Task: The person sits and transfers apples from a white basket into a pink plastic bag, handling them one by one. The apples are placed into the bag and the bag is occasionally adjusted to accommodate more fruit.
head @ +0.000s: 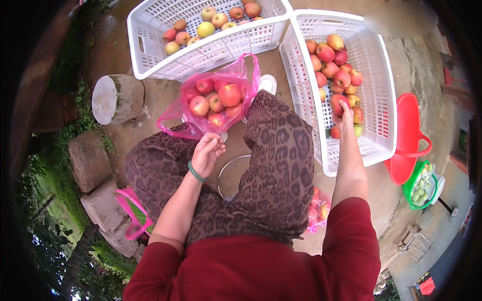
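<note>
My right hand (343,117) reaches into the right white plastic crate (299,75) and holds a red apple (338,104) between thumb and fingers. More red and yellowish apples (330,69) lie on the crate's floor around it. My left hand (208,152), with a green bangle on its wrist, hovers with loosely curled fingers just below a pink plastic bag (171,117); nothing shows in it. The bag stands with its mouth wide, holding several red apples (229,95), in front of my legs.
Another white crate (203,56) with scattered apples stands beyond the bag. A concrete stump (116,98) and stone blocks (89,161) are on the left. On the right are a red basket (406,139) and a green basket (407,193) of wrapped fruit. A pink bag of apples (319,210) lies beside my right thigh.
</note>
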`<state>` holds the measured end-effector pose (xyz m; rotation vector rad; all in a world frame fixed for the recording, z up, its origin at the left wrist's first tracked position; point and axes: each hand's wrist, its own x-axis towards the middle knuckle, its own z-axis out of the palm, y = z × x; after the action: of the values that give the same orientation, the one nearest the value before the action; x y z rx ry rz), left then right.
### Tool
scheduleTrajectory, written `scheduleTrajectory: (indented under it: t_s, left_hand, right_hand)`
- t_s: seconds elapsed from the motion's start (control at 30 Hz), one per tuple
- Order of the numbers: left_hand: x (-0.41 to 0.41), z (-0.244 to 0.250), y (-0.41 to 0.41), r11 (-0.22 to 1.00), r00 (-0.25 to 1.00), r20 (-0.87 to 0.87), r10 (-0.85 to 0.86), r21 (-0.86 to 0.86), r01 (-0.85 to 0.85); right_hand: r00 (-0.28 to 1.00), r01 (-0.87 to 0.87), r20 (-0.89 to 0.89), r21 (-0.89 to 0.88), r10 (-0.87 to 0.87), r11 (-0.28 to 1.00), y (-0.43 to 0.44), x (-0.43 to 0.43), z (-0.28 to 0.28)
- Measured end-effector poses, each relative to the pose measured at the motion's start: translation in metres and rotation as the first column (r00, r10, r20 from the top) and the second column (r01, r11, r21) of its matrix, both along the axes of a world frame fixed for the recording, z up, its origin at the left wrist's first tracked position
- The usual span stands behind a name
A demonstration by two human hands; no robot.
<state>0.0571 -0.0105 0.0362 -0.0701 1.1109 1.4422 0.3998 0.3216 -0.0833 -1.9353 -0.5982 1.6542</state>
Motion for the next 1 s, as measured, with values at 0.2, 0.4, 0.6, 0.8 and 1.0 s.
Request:
scheduleTrajectory:
  t_s: [0.2,0.4,0.6,0.8,1.0]
  left_hand:
    - [-0.002,0.001,-0.005,0.998,1.0,-0.002,0.01,0.064,-0.01]
    - [-0.004,0.0,-0.008,0.993,0.999,0.014,0.04,0.109,-0.042]
    - [-0.008,0.009,0.004,0.977,0.995,0.084,0.049,0.203,-0.065]
    - [-0.022,0.033,0.02,0.937,0.999,-0.01,0.034,0.349,-0.028]
    - [-0.032,0.042,0.012,0.925,0.983,0.052,0.174,0.333,-0.181]
  right_hand:
    - [0.974,0.021,-0.228,0.083,-0.001,0.996,-0.008,0.003,0.032]
    - [0.788,-0.175,-0.535,0.281,0.306,0.944,-0.014,-0.051,0.136]
    - [0.631,-0.495,-0.327,0.529,0.704,0.689,-0.032,-0.129,0.23]
    - [0.298,-0.784,-0.089,0.545,0.951,0.297,-0.095,-0.235,0.251]
    - [0.044,-0.859,-0.055,0.508,0.997,0.066,-0.152,-0.293,0.208]
